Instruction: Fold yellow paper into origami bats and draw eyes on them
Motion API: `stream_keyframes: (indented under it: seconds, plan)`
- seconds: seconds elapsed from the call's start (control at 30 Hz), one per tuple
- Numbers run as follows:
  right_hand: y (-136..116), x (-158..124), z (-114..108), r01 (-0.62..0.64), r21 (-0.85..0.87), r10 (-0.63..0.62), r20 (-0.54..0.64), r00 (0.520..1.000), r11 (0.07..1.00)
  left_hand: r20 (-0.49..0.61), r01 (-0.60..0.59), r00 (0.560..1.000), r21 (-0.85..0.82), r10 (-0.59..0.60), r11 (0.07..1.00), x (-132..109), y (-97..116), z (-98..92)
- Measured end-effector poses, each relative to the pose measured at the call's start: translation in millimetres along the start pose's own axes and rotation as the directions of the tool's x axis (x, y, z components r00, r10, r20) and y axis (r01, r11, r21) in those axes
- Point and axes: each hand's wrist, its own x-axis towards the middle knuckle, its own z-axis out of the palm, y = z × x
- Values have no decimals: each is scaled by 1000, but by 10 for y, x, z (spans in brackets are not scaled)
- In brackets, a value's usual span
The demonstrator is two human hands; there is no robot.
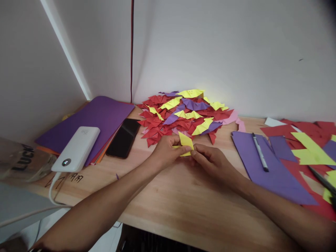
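The yellow paper (187, 141) is just in front of the pile (187, 117), between your two hands and over the table (168, 199). Left grip: your left hand (169, 148) is closed on the paper, thumb across its face, fingers behind. Right grip: your right hand (210, 157) pinches the lower right corner with thumb and forefinger; its other fingers are partly hidden. Finding: a folding step appears in hand. You should align the edges before pressing, use the left thumb as anchor, and run the right thumb firmly along the crease; a loose corner would likely skew the fold. Clearance: the phone (124, 138) lies left of the pile, the pen (260, 153) to its right and nearer you; neither touches your hands.
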Motion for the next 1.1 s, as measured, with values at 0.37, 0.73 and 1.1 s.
stream_keyframes:
  seconds: [0.37, 0.73, 1.1]
  plan:
    - [3, -7, 1, -9, -26, 8, -37, 999, 1000, 35, 60, 997, 65, -63, 996, 22, -59, -46]
    - [20, 27, -19, 50, 40, -49, -18, 999, 998, 94, -127, 989, 146, 115, 981, -2, -13, -24]
    - [-16, 2, -15, 26, 40, -28, 53, 998, 999, 94, 28, 995, -89, -20, 996, 20, -52, -30]
